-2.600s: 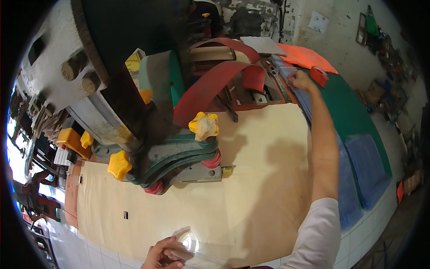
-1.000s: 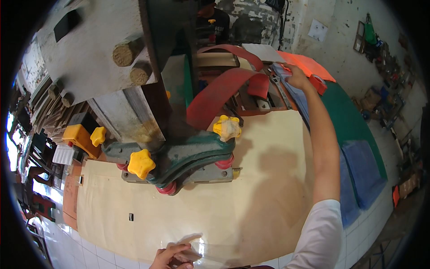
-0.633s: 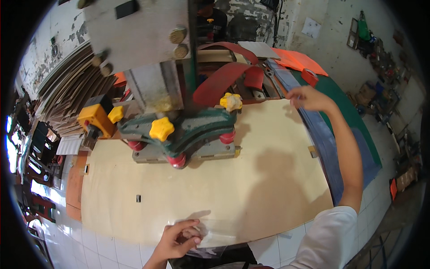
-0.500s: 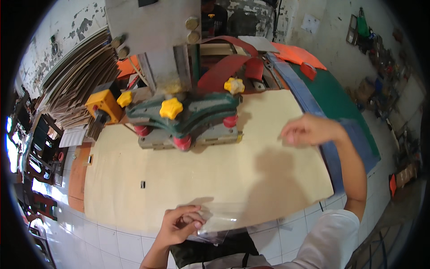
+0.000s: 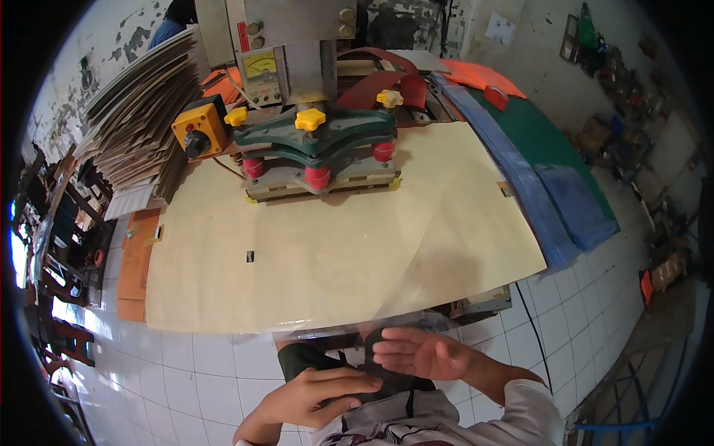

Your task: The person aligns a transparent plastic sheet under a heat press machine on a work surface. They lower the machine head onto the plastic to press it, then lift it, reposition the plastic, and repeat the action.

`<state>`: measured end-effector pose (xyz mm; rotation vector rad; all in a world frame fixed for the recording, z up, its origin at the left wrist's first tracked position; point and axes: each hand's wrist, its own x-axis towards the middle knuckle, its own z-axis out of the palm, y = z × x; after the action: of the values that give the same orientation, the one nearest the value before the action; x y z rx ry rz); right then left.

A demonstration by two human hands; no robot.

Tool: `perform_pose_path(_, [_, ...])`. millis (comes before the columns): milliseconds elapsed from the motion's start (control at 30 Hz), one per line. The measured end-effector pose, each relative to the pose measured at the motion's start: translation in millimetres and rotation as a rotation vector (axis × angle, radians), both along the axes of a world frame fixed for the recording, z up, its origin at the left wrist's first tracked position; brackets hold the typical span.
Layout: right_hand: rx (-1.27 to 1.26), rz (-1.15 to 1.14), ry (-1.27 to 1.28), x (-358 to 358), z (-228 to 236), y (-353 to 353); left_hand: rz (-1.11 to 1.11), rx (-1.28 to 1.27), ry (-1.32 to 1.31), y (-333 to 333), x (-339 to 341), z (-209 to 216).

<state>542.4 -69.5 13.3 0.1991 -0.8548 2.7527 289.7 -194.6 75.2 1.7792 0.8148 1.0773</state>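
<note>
My right hand (image 5: 420,353) hovers just below the front edge of the cream-coloured board (image 5: 201,282), fingers stretched out and nothing in them. Lower and to its left, my left hand (image 5: 320,395) is in front of my lap, its fingers extended and the thumb apart, holding nothing I can see. A thin clear plastic sheet (image 5: 420,286) lies over the board and hangs past its front edge, close to my right hand. Above the far part of the board stands a press head with a green bracket (image 5: 327,145), yellow star knobs (image 5: 310,120) and red cushions (image 5: 317,177).
A yellow switch box (image 5: 199,128) sits left of the press, beside a tall stack of brown boards (image 5: 141,111). Blue plastic sheets (image 5: 573,208) and a green surface (image 5: 520,137) lie on the right. A black cable (image 5: 534,327) runs down to the tiled floor.
My right hand has come from the board's right side down to the front edge. The left hand has drawn back toward my lap and its fingers have straightened. The view has shifted.
</note>
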Motion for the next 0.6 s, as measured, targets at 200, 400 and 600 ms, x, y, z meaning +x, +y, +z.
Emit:
perform_pose_path(200, [-0.308, -0.244, 0.15, 8.4, -13.8, 6.1, -0.143, -0.119, 0.166, -46.7, -7.3, -14.2])
perform_pose_path(400, [-0.228, -0.511, 0.096, 40.9, 11.9, 50.1, -0.017, -0.18, 0.266, -65.6, -27.5, -22.0])
perform_pose_path(600, [-0.15, -0.873, 0.008, 77.1, 46.8, 87.1, 0.015, -0.252, 0.331, -81.3, -36.6, -29.5])
